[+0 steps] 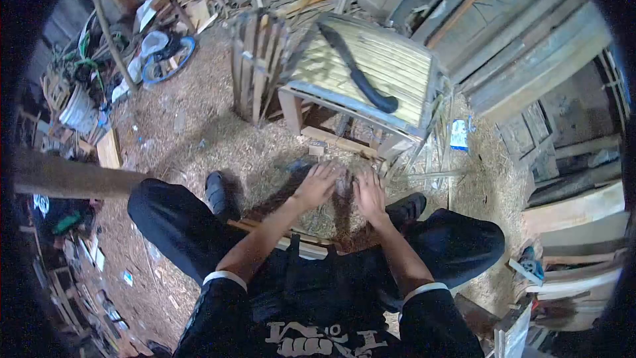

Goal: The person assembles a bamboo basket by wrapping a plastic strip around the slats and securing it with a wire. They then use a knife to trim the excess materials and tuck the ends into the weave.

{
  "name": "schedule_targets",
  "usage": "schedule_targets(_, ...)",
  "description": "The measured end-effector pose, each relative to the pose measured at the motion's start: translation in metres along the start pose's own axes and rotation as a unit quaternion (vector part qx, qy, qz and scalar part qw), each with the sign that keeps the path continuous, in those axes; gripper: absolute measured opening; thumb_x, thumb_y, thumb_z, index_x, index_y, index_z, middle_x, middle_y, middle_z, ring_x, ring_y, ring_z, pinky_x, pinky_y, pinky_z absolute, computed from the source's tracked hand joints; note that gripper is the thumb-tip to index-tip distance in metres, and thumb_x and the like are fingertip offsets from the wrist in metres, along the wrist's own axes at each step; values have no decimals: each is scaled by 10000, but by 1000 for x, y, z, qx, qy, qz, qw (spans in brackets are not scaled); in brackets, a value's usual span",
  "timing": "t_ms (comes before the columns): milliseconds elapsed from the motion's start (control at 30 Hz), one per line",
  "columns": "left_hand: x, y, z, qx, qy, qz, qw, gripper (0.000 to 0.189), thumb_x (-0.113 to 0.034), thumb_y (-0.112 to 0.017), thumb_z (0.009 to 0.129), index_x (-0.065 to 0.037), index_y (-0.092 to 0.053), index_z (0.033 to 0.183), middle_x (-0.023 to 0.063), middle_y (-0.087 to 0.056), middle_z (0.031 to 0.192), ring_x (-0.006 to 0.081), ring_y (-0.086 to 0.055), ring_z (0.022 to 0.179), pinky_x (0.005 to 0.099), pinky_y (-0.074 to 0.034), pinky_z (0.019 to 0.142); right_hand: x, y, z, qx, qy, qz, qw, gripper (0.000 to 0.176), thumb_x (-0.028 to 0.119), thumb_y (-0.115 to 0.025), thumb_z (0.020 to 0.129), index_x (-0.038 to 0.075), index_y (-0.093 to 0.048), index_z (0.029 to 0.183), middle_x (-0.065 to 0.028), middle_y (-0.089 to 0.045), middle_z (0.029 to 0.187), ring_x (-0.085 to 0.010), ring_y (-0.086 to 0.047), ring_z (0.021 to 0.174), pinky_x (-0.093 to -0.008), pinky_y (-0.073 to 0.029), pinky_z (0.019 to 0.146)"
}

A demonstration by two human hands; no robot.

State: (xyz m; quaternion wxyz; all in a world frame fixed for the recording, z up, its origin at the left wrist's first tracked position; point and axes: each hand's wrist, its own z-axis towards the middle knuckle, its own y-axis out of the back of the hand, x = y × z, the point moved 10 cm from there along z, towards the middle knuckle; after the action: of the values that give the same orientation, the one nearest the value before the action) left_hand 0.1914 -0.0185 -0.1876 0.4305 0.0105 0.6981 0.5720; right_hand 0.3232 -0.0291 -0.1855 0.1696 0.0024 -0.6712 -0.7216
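Note:
Both of my hands reach forward over the sawdust-covered floor, between my knees. My left hand (pixel 318 185) has its fingers stretched out and holds nothing. Beside it on the right, my right hand (pixel 369 192) is also spread and bare, with a small gap between the two. Just beyond them stands a low wooden table (pixel 391 59) with a yellowish slatted top. A dark curved tool or handle (pixel 358 73) lies diagonally across that top. A small wood block (pixel 317 150) rests near my left fingertips.
Upright wooden slats (pixel 255 69) stand left of the table. A blue-rimmed round item (pixel 169 59) and a white bucket (pixel 79 109) are at the left. Planks (pixel 576 209) are stacked at the right. A blue-and-white packet (pixel 459 135) lies right of the table.

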Motion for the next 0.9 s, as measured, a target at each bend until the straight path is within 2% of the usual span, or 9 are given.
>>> schedule_targets(167, -52, -40, 30, -8, -22, -28, 999, 756, -120, -595, 898, -156, -260, 1574, 249, -288, 1570, 432, -302, 1432, 541, -210, 1193, -73, 21, -5, -42, -73, 46, 995, 442, 179, -519, 950, 58, -489, 1374, -162, -490, 1412, -329, -481, 1292, -446, -385, 1071)
schedule_targets(233, -70, -65, 46, 4, -39, -23, 999, 773, -106, -610, 881, -129, -261, 1570, 249, -287, 1568, 429, -306, 1422, 543, -215, 1187, -103, 21, -13, -67, -65, 30, 995, 448, 170, -532, 933, 58, -498, 1365, -149, -506, 1393, -315, -489, 1285, -444, -383, 1072)
schedule_targets(300, -87, -84, 62, -14, -59, -44, 997, 784, -94, -623, 865, -101, -264, 1562, 241, -289, 1565, 421, -306, 1419, 545, -217, 1184, -133, 11, -19, -52, -45, 10, 998, 447, 176, -540, 931, 59, -499, 1361, -144, -517, 1381, -309, -492, 1281, -434, -380, 1071)
schedule_targets(367, -95, -107, 78, -1, -64, -32, 997, 730, -146, -616, 889, -74, -304, 1546, 239, -214, 1605, 450, -282, 1421, 550, -224, 1170, -167, -6, -22, -37, -70, 23, 997, 443, 185, -551, 918, 65, -515, 1343, -143, -540, 1358, -309, -495, 1279, -437, -373, 1072)
schedule_targets(467, -91, -134, 106, -24, -15, -4, 1000, 726, -182, -596, 913, -93, -280, 1561, 250, -181, 1611, 449, -243, 1448, 568, -207, 1173, -209, -20, -21, -67, -77, 95, 990, 398, 178, -570, 904, 62, -575, 1285, -148, -548, 1364, -327, -506, 1274, -465, -365, 1084)
schedule_targets(567, -81, -155, 127, -17, 22, 40, 999, 715, -195, -571, 928, -115, -265, 1569, 254, -167, 1615, 450, -221, 1462, 581, -186, 1179, -218, -40, -7, -19, -45, 64, 997, 407, 172, -578, 896, 69, -578, 1290, -131, -538, 1391, -318, -483, 1303, -467, -365, 1086)
schedule_targets(600, -75, -163, 132, 2, 48, 53, 997, 737, -132, -565, 901, -100, -251, 1566, 242, -129, 1628, 467, -162, 1476, 585, -140, 1196, -222, -53, 2, 3, -41, 61, 997, 425, 157, -579, 892, 70, -573, 1307, -118, -526, 1414, -301, -461, 1329, -452, -358, 1100)
schedule_targets(733, -77, -179, 126, 57, 34, 82, 994, 757, -125, -568, 884, -102, -246, 1568, 278, -108, 1620, 448, -137, 1494, 581, -129, 1205, -236, -65, 38, -59, -42, 128, 989, 552, 125, -624, 859, 88, -506, 1398, -103, -497, 1446, -297, -446, 1342, -433, -361, 1110)
schedule_targets(900, -66, -184, 125, 44, 87, 88, 991, 777, -111, -553, 869, -119, -233, 1577, 285, -110, 1616, 443, -147, 1495, 578, -139, 1206, -238, -93, 75, -17, -38, 135, 990, 646, 78, -671, 792, 127, -498, 1412, -98, -502, 1441, -316, -445, 1339, -433, -381, 1094)
